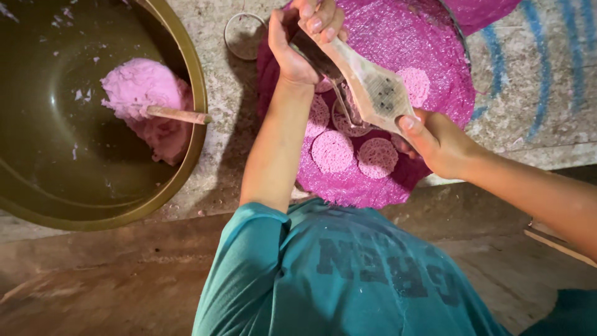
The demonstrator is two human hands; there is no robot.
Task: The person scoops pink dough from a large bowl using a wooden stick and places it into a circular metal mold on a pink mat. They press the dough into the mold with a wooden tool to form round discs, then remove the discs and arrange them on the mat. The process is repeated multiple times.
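While hovering over the pink tray point(429, 68), gripping wooden press point(367, 81): left hand point(305, 40) fingers closed up top, right hand point(435, 140) fingers closed below.

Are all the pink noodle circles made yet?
Not yet. Several pink noodle rounds already lie on the pink mat. The left hand and right hand grip the wooden press above another. Pink dough remains in the big bowl.

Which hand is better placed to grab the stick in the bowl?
Left, probably: both hands grip the wooden press, but the left hand sits toward the bowl, nearer the stick; the right hand would cross over.
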